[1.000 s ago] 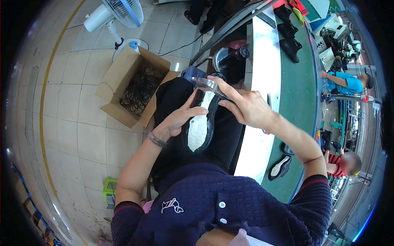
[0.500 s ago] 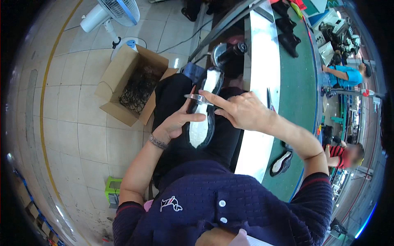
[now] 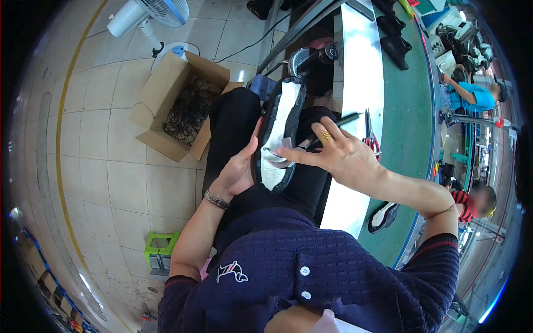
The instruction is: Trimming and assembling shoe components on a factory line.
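A black shoe upper with a white underside (image 3: 290,100) lies bottom-up above my lap, its toe-to-heel length pointing away from me. My left hand (image 3: 239,172) grips its left edge, fingers underneath. Across the lower middle of the white underside sits a clear, shiny piece (image 3: 284,161), perhaps film or plastic. My right hand (image 3: 347,158) presses that piece with an outstretched index finger. Held among its other fingers is a slim tool with a dark green handle (image 3: 348,119); its metal end points toward the shoe.
Red-handled pliers (image 3: 371,136) lie on the bench's metal edge (image 3: 363,61). Black shoes (image 3: 394,44) and another white-bottomed shoe (image 3: 382,216) rest on the green surface. A cardboard box (image 3: 155,94) holding dark stringy material, a fan (image 3: 161,14) and a green stool (image 3: 160,247) stand left.
My right hand has moved nearer and turned, its index finger now pressing lower on the underside. The clear piece sits lower along the shoe. The green-handled tool has come into view.
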The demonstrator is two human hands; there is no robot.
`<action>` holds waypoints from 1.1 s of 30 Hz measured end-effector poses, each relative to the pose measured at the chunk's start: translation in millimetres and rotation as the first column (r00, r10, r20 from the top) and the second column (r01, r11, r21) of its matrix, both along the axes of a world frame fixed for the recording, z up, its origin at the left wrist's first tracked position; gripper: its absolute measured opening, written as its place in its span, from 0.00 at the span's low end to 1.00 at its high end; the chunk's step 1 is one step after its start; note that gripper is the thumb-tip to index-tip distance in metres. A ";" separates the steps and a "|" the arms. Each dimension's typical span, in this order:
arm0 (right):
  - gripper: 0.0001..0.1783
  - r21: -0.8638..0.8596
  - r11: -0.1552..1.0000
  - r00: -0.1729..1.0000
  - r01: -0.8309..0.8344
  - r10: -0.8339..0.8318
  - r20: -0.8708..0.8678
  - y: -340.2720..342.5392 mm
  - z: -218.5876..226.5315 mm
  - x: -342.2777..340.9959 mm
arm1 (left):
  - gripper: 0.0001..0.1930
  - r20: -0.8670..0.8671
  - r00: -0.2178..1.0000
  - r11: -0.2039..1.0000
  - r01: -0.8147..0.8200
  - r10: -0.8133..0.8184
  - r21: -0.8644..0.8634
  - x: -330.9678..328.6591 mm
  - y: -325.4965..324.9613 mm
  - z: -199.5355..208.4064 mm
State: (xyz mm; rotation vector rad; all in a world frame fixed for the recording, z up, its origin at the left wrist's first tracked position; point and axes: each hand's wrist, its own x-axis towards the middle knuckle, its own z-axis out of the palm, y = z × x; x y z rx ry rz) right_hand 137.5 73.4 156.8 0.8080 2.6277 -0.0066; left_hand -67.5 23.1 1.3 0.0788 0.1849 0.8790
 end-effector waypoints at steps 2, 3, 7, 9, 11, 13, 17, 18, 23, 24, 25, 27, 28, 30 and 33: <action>0.52 0.182 0.974 0.990 -0.132 0.137 -0.015 -1.8 -4.2 3.7 | 0.30 -0.052 0.999 1.000 -0.004 0.005 0.015 3.1 -0.3 -0.6; 0.52 0.179 0.975 0.991 -0.129 0.135 -0.021 -1.4 -2.8 2.6 | 0.30 -0.058 0.998 1.000 -0.002 0.003 0.011 4.4 -0.7 -0.1; 0.40 0.115 0.984 0.989 -0.134 0.125 0.085 4.1 0.1 0.8 | 0.31 -0.103 0.994 0.999 -0.036 0.034 -0.018 6.3 -1.6 6.8; 0.52 0.142 0.977 0.986 -0.159 0.165 -0.033 7.7 -4.1 2.0 | 0.31 -0.125 0.991 0.999 -0.048 0.045 -0.022 5.8 -1.6 10.1; 0.51 0.154 0.974 0.983 -0.166 0.176 -0.056 13.9 -3.6 3.8 | 0.32 -0.107 0.994 0.999 -0.033 0.029 -0.034 6.0 -0.8 11.9; 0.50 0.173 0.972 0.983 -0.158 0.172 -0.071 14.6 -2.1 3.4 | 0.32 -0.099 0.995 0.998 -0.031 0.026 -0.046 9.2 -0.1 12.9; 0.40 0.120 0.973 0.971 -0.198 0.211 -0.111 11.7 -3.5 -2.0 | 0.30 -0.031 0.999 0.999 -0.031 0.029 -0.035 8.3 -0.3 22.9; 0.40 0.016 0.986 0.982 -0.169 0.169 -0.079 9.3 -1.9 -5.0 | 0.29 -0.063 0.997 0.999 -0.041 0.039 -0.021 8.0 -0.2 24.5; 0.46 -0.107 0.994 0.992 -0.035 0.022 -0.124 2.0 -6.2 -1.3 | 0.30 -0.323 0.941 0.995 -0.104 0.097 -0.004 16.1 -2.5 31.6; 0.46 -0.106 0.994 0.987 -0.031 0.014 -0.160 3.2 -7.3 -1.4 | 0.31 -0.429 0.895 0.993 -0.119 0.119 0.026 17.8 -2.2 32.9; 0.46 -0.102 0.994 0.987 -0.033 0.017 -0.157 6.1 -6.0 -0.8 | 0.31 -0.427 0.896 0.992 -0.121 0.122 0.030 19.3 -2.2 33.3; 0.46 -0.252 0.968 0.997 -0.009 -0.012 -0.078 14.4 3.7 -2.9 | 0.34 -0.528 0.836 0.988 -0.110 0.148 0.104 21.5 -3.5 30.6; 0.46 -0.251 0.968 0.997 -0.016 -0.003 -0.076 18.5 13.4 -7.8 | 0.32 -0.563 0.802 0.978 -0.132 0.200 0.160 22.1 -5.6 24.8; 0.43 -0.389 0.920 0.999 0.044 -0.041 0.015 24.8 35.6 -17.7 | 0.32 -0.595 0.769 0.967 -0.124 0.234 0.222 19.6 -10.8 15.8; 0.41 -0.325 0.944 0.917 0.064 -0.185 -0.354 15.8 47.2 -30.9 | 0.34 -0.576 0.778 0.965 -0.154 0.251 0.212 20.1 -17.2 15.0</action>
